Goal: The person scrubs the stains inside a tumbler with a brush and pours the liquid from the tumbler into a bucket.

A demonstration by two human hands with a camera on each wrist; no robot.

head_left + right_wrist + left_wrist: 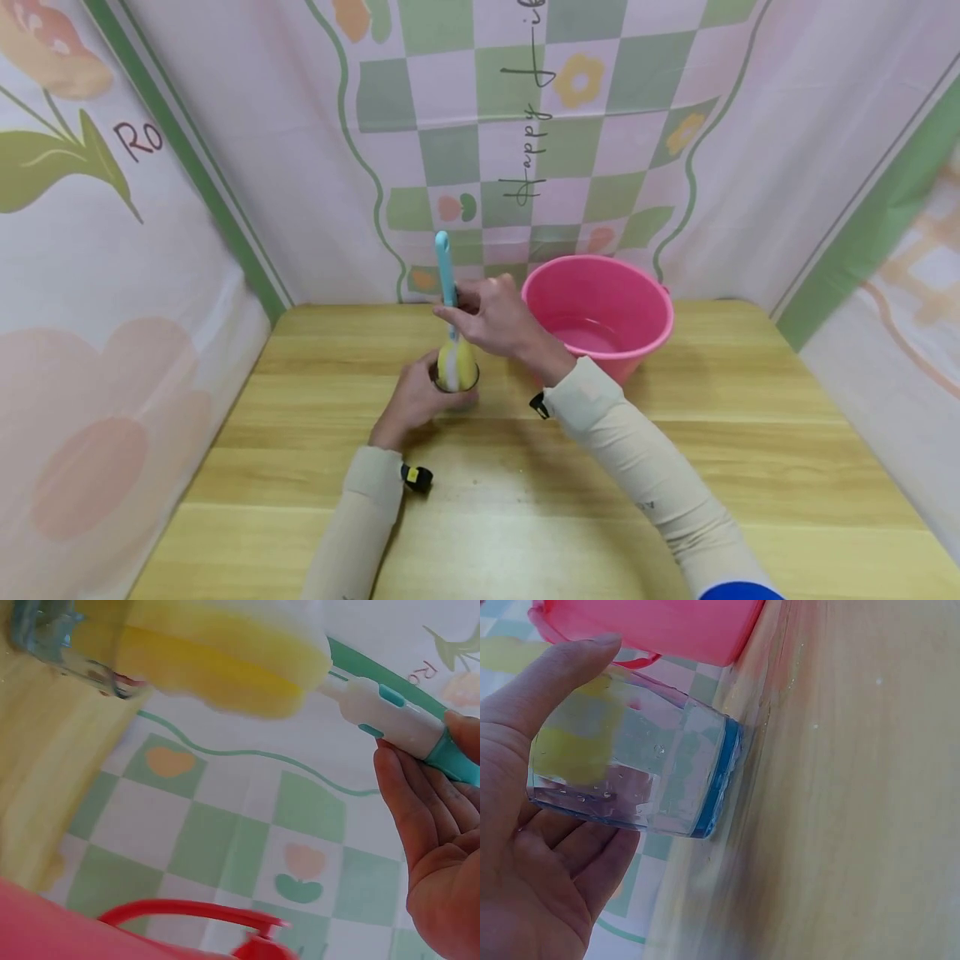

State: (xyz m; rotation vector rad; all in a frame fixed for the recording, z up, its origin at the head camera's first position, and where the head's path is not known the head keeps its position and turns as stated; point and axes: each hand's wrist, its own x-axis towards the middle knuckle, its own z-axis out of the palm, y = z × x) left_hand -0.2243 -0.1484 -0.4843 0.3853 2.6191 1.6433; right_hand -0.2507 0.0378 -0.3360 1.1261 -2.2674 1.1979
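Note:
My left hand (420, 396) curls round a clear glass cup (675, 765) with a thick bluish base, close to the wooden table; water drops cling to its wall. A sponge bottle brush (446, 275) with a turquoise-and-white handle stands nearly upright above it. Its yellow and white sponge head (247, 660) is partly inside the cup's mouth and partly above the rim. My right hand (491, 315) pinches the brush handle (401, 716) between thumb and fingers. In the left wrist view the yellow sponge shows through the cup wall.
A pink bucket (600, 357) stands at the table's back, right of my hands, with its red handle (191, 906) low in the right wrist view. Water drops dot the wooden table (480, 533). A patterned cloth (450, 92) hangs behind and at both sides.

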